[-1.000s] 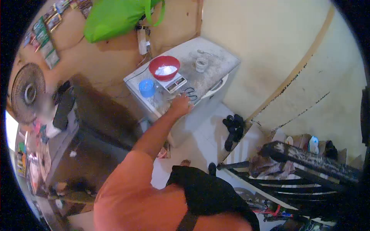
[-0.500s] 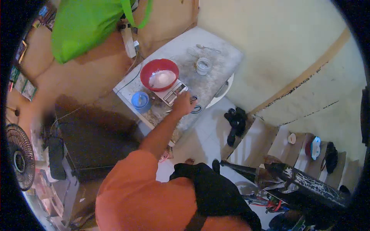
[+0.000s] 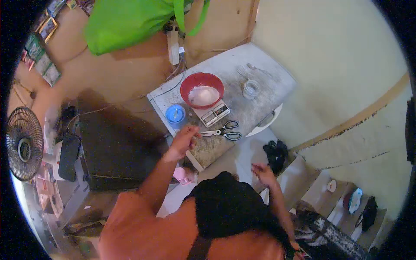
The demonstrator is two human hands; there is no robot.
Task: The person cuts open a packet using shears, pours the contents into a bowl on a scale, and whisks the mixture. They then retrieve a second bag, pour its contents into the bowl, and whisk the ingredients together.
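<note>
Two hands are hovering empty: the left hand (image 3: 182, 141), seemingly half open, just left of the scissors (image 3: 224, 130); the right hand (image 3: 261, 172), fingers spread, lower right, well apart.

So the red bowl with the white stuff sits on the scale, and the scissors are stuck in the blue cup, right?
Not quite. The red bowl with the white stuff does sit on the scale, but the scissors are not in the blue cup: they lie flat on the table top, just in front of the scale. The head view shows it.
</note>
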